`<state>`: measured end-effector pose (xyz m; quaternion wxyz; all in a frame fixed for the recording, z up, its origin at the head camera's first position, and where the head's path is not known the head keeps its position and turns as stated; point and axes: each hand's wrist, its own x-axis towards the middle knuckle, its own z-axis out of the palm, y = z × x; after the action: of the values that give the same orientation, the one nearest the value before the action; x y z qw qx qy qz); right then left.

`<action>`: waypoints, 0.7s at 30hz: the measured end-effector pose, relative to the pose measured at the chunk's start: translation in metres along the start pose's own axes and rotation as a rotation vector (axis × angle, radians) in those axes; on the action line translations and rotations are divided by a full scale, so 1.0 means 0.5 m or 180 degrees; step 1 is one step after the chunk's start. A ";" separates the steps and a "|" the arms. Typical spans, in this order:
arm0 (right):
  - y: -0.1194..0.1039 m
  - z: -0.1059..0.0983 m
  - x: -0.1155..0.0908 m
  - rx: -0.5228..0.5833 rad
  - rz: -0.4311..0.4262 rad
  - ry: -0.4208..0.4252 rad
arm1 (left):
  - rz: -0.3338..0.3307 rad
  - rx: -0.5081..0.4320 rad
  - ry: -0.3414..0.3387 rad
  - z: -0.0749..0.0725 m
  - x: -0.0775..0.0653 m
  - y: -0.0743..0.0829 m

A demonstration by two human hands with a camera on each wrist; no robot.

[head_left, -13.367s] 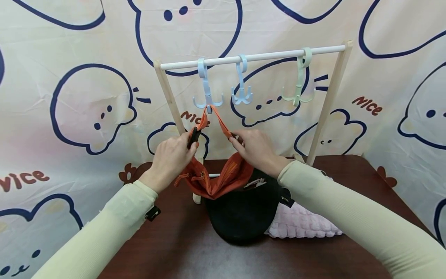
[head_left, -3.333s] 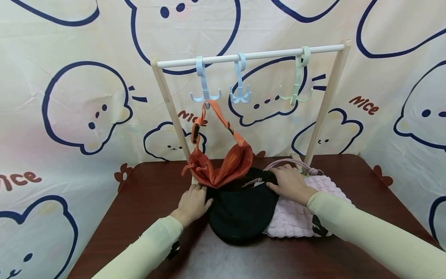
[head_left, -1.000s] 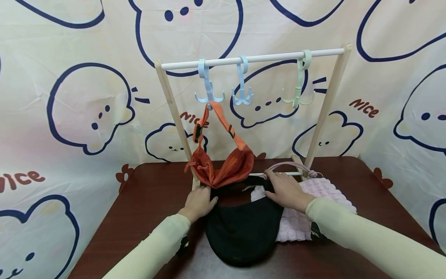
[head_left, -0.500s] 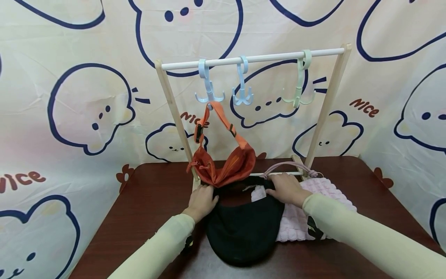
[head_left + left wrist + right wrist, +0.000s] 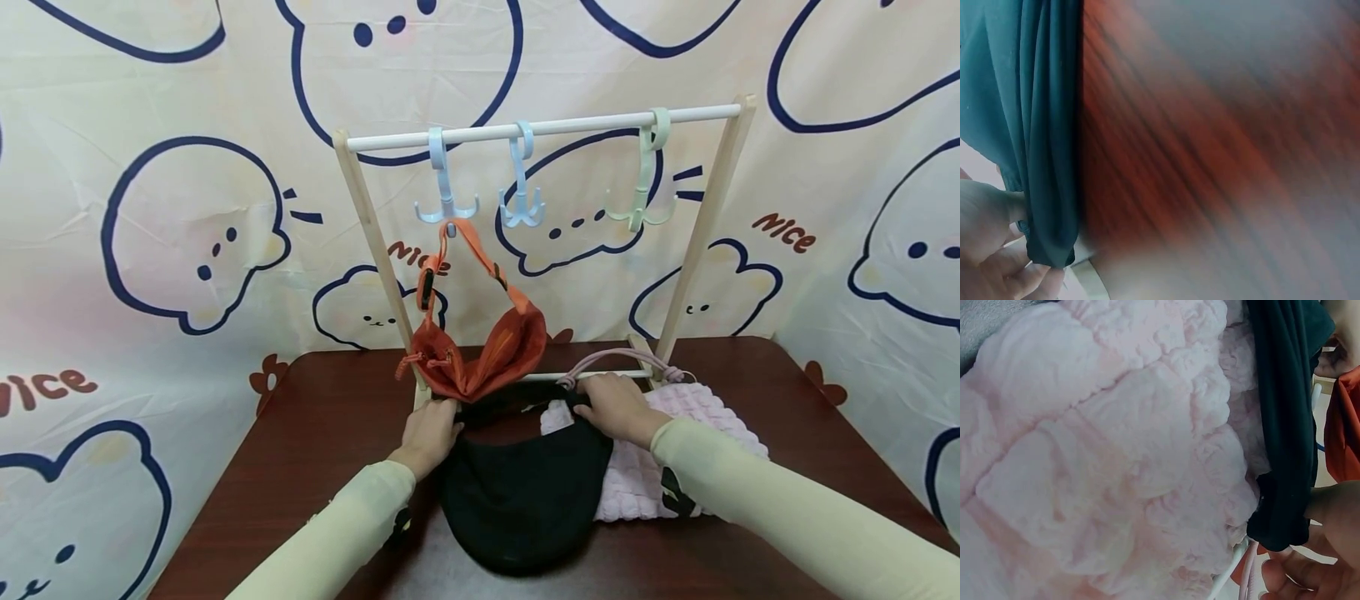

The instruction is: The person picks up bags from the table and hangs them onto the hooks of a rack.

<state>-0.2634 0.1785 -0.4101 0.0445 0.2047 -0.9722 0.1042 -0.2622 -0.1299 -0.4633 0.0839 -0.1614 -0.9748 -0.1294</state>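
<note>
A black shoulder bag (image 5: 525, 500) with a rounded bottom is held at its two upper corners, its strap arching behind the opening. My left hand (image 5: 430, 435) grips the left corner; in the left wrist view its thumb and fingers (image 5: 1019, 275) pinch the folded cloth. The right hand (image 5: 617, 408) grips the other corner, and the right wrist view shows its fingers (image 5: 1291, 578) around the strap end. Just above hangs an orange waist bag (image 5: 480, 358), looped by its strap on the left blue hook (image 5: 445, 187). A pink puffy bag (image 5: 645, 483) lies under my right forearm.
A wooden rack with a white rail (image 5: 585, 123) stands at the table's back. A second blue hook (image 5: 521, 187) and a green hook (image 5: 642, 183) hang from it with nothing on them. The brown table (image 5: 315, 467) ends at a patterned cloth wall.
Both hands left the orange bag's strap, now hanging on the hook, and took the black bag's corners. That bag has come nearer me, its opening spread. Over the last second it barely shifts.
</note>
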 end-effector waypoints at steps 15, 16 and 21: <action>0.017 -0.014 -0.021 0.0096 -0.0169 0.0063 | 0.0079 -0.0109 -0.0109 -0.039 -0.013 -0.011; 0.017 -0.016 -0.023 0.0101 -0.0174 0.0073 | 0.0069 -0.0117 -0.0110 -0.042 -0.014 -0.011; 0.018 -0.018 -0.030 0.0158 -0.0207 0.0102 | 0.0078 -0.0109 -0.0098 -0.050 -0.021 -0.012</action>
<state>-0.2531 0.1943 -0.4048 0.0582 0.2356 -0.9613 0.1301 -0.2512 -0.1455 -0.4429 0.0677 -0.1767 -0.9715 -0.1425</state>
